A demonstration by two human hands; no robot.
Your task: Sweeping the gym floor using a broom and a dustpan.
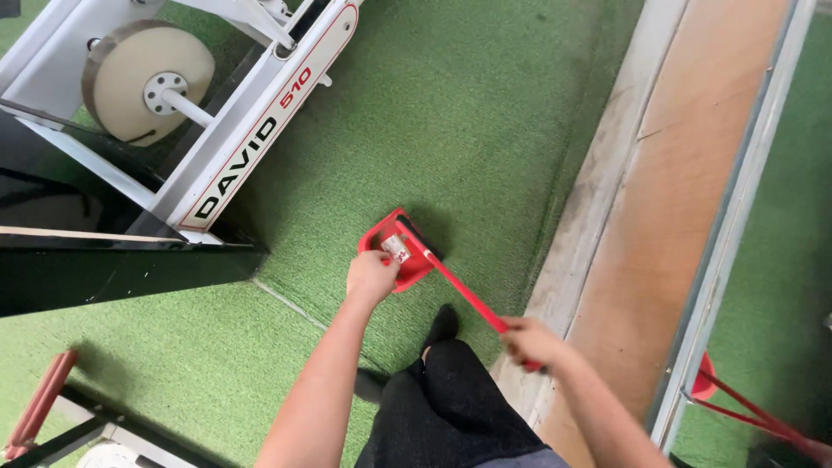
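Left hand (371, 276) grips red dustpan (399, 250); right hand (530, 341) clenches red broom handle (459, 290). Risk: dustpan tilts, debris spills onto green turf (468, 130).

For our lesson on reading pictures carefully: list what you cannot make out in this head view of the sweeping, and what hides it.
- Dustpan: its handle is hidden under the left hand.
- Brush: the handle's end is hidden inside the right hand; the bristles lie in shadow.
- Anything in the pan: too small to tell.
- White exercise machine: cut off by the top and left edges.
- Red frame: cut off at the bottom right corner.
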